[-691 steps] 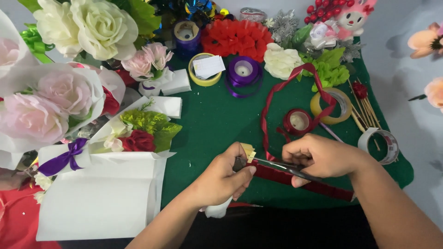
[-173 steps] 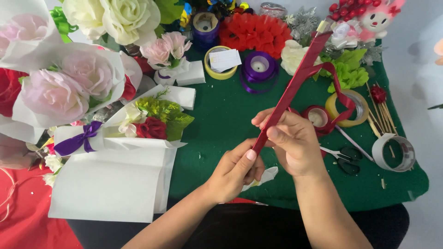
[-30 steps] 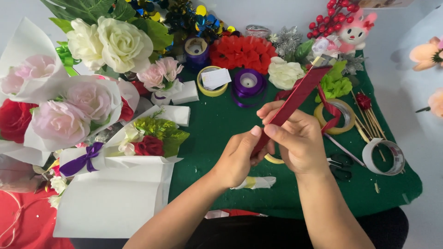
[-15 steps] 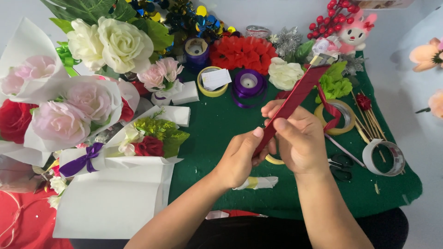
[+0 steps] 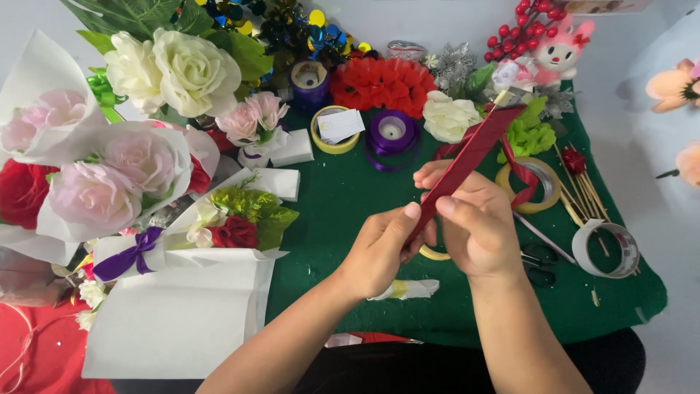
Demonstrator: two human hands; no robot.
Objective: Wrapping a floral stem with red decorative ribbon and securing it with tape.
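Note:
Both hands hold a long dark red ribbon-covered strip [image 5: 470, 157] that slants up to the right over the green table cover [image 5: 343, 197]. My left hand [image 5: 379, 248] pinches its lower end between thumb and fingers. My right hand [image 5: 474, 222] wraps around the strip just above. The strip's upper tip shows a pale end near the green paper flower [image 5: 532, 135]. A loose loop of red ribbon [image 5: 521, 179] trails from it over a yellowish tape roll [image 5: 547, 204].
Bouquets of pink, white and red artificial roses [image 5: 109, 168] in white wrapping fill the left. Purple ribbon spools [image 5: 392, 131], a red paper flower [image 5: 383, 84], scissors [image 5: 539, 259], a white tape roll [image 5: 609, 248], wooden sticks [image 5: 580, 190] and a small wrapped piece [image 5: 405, 290] lie around.
Over the last second the strip has stayed slanted up to the right; both hands have shifted only slightly along its lower end.

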